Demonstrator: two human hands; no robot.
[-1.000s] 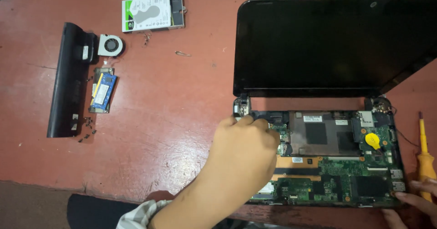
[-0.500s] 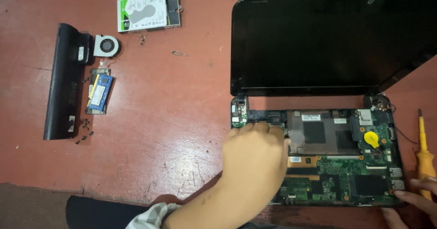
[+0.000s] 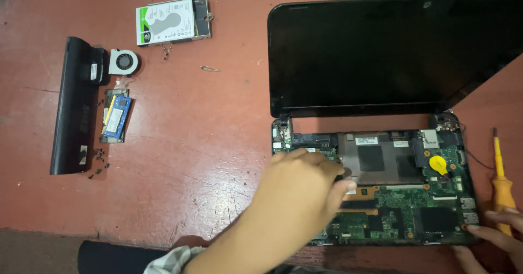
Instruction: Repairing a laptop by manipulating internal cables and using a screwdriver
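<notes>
- Laptop (image 3: 381,116), opened up with its keyboard deck off, sits on the right half of the red surface (image 3: 207,159); its dark screen stands tilted back and the green circuit board (image 3: 403,208) lies bare below it.
- Far left on the surface lies a long black battery (image 3: 73,108), running top to bottom.
- Just beside its upper end sits a small square fan (image 3: 123,62), and below the fan a blue memory stick (image 3: 116,119) rests against the battery's right edge.
- A few tiny dark screws (image 3: 99,155) are scattered near the battery's lower end.
- Above and to the right, near the far edge, lies a hard drive (image 3: 171,21) in a metal bracket, label side up.
- Left hand (image 3: 302,189) comes up from the lower edge, its back to the camera, resting on the left part of the circuit board; the fingers are curled down with their tips at the edge of the grey metal plate (image 3: 376,159). Whether it grips anything underneath I cannot tell.
- A round yellow coin cell (image 3: 437,164) sits on the board's right part, well apart from that hand.
- Right of the laptop lies a yellow-handled screwdriver (image 3: 500,178), tip pointing away.
- Right hand (image 3: 498,236) shows only partly at the lower right corner, fingers loosely bent, touching the laptop's front corner and the screwdriver handle's end, with nothing visibly clasped.
</notes>
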